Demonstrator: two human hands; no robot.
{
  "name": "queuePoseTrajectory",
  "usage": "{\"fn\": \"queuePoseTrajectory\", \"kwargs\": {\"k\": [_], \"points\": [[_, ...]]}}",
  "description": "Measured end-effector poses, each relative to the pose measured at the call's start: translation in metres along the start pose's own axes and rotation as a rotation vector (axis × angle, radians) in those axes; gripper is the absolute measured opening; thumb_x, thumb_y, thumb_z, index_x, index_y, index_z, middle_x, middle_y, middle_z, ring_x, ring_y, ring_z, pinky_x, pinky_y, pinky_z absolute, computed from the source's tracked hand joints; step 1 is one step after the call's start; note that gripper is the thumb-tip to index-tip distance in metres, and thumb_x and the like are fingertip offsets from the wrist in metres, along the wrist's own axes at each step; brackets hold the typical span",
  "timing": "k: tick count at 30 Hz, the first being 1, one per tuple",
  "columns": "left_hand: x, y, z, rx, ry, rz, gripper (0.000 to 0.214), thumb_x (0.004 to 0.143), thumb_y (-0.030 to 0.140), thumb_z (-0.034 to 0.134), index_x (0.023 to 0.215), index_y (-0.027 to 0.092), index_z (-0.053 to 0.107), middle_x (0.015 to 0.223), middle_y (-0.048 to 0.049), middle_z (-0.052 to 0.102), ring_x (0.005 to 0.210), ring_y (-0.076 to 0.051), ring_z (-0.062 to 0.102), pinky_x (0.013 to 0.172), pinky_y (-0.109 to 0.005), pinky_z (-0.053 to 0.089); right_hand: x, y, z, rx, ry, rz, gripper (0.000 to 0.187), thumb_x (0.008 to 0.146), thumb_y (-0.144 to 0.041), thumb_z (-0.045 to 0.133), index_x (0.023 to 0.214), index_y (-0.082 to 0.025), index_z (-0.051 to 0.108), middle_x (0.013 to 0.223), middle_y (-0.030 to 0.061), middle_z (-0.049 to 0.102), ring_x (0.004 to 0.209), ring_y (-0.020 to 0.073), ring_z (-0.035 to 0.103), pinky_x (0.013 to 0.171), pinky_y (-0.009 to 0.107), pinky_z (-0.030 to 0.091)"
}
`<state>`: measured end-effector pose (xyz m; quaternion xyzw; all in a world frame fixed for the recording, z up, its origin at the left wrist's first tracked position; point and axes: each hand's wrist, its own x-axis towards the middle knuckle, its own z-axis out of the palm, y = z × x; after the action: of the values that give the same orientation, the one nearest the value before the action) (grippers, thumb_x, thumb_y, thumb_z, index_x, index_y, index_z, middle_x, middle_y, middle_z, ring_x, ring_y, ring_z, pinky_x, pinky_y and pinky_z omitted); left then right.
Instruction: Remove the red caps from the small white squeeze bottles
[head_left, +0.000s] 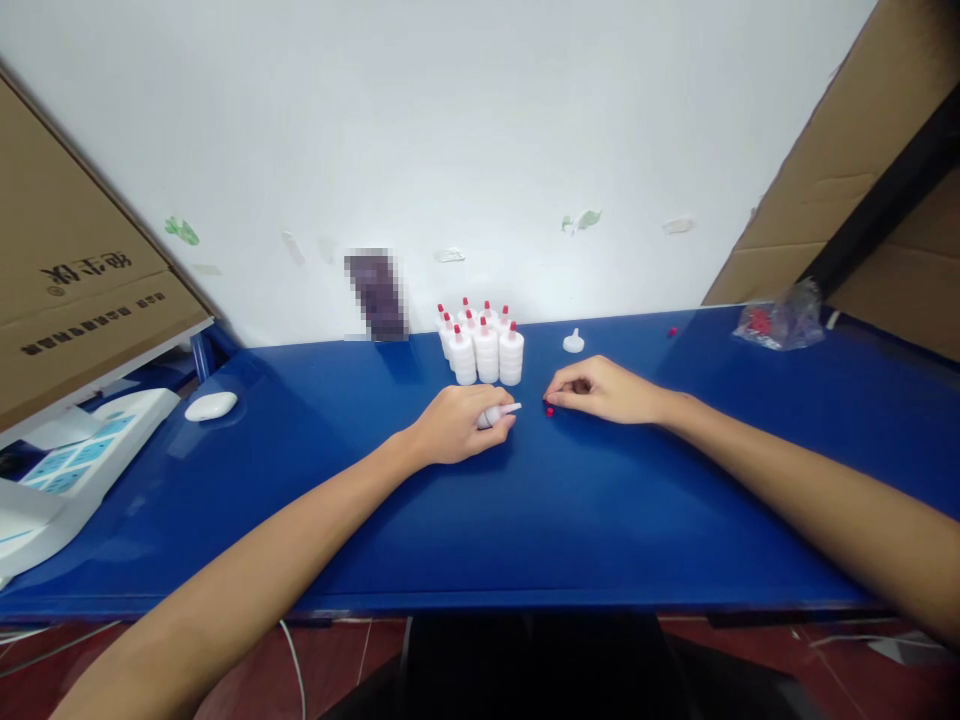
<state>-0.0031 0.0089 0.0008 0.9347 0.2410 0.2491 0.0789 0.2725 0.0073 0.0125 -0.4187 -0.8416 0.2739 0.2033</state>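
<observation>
My left hand [457, 425] is wrapped round a small white squeeze bottle [491, 415]. The bottle lies tilted in the grip, its bare nozzle pointing right; most of its body is hidden by my fingers. To the right, my right hand [600, 390] rests low over the table, thumb and fingertips pinched on a small red cap [546, 400] that shows only in part. Just below those fingertips lies another loose red cap [550, 412]. Behind both hands, several white squeeze bottles [487, 355] with red-tipped nozzles stand upright in a tight group.
A white nozzle lid [574, 342] sits on the blue table [525, 530] near the wall. Farther right are a stray red cap [673, 331] and a clear bag [784, 318] holding red pieces. A white oval case [211, 406] and a power strip [90, 460] are left. Cardboard flanks both sides.
</observation>
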Motion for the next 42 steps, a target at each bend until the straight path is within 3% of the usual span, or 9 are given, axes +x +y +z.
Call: {"fn": "queuePoseTrajectory", "kwargs": {"k": [7,12,17,20,28,33,35,38,42], "points": [[0.0,0.0,0.0,0.006,-0.001,-0.01,0.029,0.097,0.039,0.049,0.103,0.018,0.067,0.093,-0.0038,0.075,0.081,-0.016,0.068,0.073,-0.026,0.05,0.001,-0.003,0.0,0.057,0.038,0.078,0.03,0.086,-0.045,0.066,0.086,-0.017,0.078,0.067,0.0015,0.066,0.058,0.0134,0.051,0.057,0.029,0.039],[0.001,0.0,-0.001,-0.002,-0.021,-0.027,0.028,0.097,0.039,0.049,0.105,0.018,0.067,0.095,-0.0037,0.075,0.083,-0.016,0.069,0.075,-0.026,0.05,-0.001,-0.003,-0.003,0.041,0.012,0.023,0.031,0.091,-0.042,0.059,0.085,-0.02,0.08,0.083,0.0039,0.073,0.065,0.0147,0.055,0.063,0.031,0.041],[0.001,0.004,-0.005,0.007,-0.095,-0.015,0.032,0.102,0.042,0.046,0.117,0.019,0.062,0.104,-0.0043,0.075,0.087,-0.017,0.071,0.075,-0.026,0.05,-0.003,-0.017,0.006,0.007,0.189,0.026,0.039,0.096,-0.046,0.054,0.077,-0.018,0.074,0.063,0.0003,0.063,0.058,0.0142,0.05,0.06,0.031,0.036],[0.0,0.006,-0.007,0.027,-0.108,0.035,0.041,0.104,0.048,0.043,0.13,0.019,0.054,0.104,-0.0056,0.075,0.082,-0.018,0.071,0.07,-0.026,0.05,-0.008,-0.038,0.019,-0.028,0.223,-0.105,0.037,0.097,-0.048,0.054,0.079,-0.02,0.07,0.054,-0.0041,0.053,0.053,0.0123,0.043,0.062,0.031,0.034],[-0.003,0.006,0.0,-0.139,0.02,0.021,0.052,0.104,0.054,0.042,0.143,0.019,0.04,0.109,-0.0072,0.071,0.075,-0.016,0.066,0.071,-0.027,0.051,-0.014,-0.062,0.041,-0.178,0.327,-0.238,0.02,0.101,-0.036,0.049,0.092,-0.022,0.061,0.053,-0.0064,0.051,0.054,0.0133,0.042,0.067,0.031,0.036],[-0.001,0.003,0.003,-0.329,0.115,-0.1,0.061,0.104,0.055,0.041,0.151,0.019,0.029,0.079,0.0021,0.063,0.059,-0.012,0.053,0.064,-0.025,0.045,-0.01,-0.047,0.027,-0.122,0.519,-0.166,0.021,0.098,-0.038,0.049,0.089,-0.022,0.06,0.054,-0.005,0.05,0.05,0.0132,0.041,0.056,0.029,0.033],[-0.001,0.004,0.002,-0.339,0.128,-0.125,0.051,0.106,0.051,0.037,0.144,0.017,0.039,0.071,0.0045,0.057,0.058,-0.011,0.051,0.064,-0.025,0.043,-0.007,-0.03,0.013,-0.117,0.666,-0.05,0.022,0.095,-0.039,0.051,0.084,-0.022,0.059,0.052,-0.0048,0.047,0.049,0.0136,0.041,0.054,0.03,0.032],[0.0,0.006,-0.002,-0.308,0.088,-0.089,0.037,0.106,0.044,0.036,0.109,0.016,0.059,0.068,0.0035,0.055,0.059,-0.01,0.051,0.064,-0.024,0.041,0.001,0.004,-0.01,-0.148,0.836,0.114,0.021,0.089,-0.038,0.054,0.076,-0.023,0.058,0.056,-0.003,0.051,0.053,0.0152,0.046,0.057,0.03,0.034],[0.001,0.006,-0.004,-0.403,0.068,-0.077,0.039,0.102,0.041,0.038,0.076,0.016,0.055,0.06,0.0029,0.053,0.053,-0.009,0.049,0.058,-0.023,0.038,0.011,0.034,-0.029,-0.272,0.818,0.292,0.021,0.086,-0.037,0.053,0.075,-0.021,0.062,0.071,0.0037,0.062,0.067,0.0205,0.056,0.064,0.032,0.038]]}}
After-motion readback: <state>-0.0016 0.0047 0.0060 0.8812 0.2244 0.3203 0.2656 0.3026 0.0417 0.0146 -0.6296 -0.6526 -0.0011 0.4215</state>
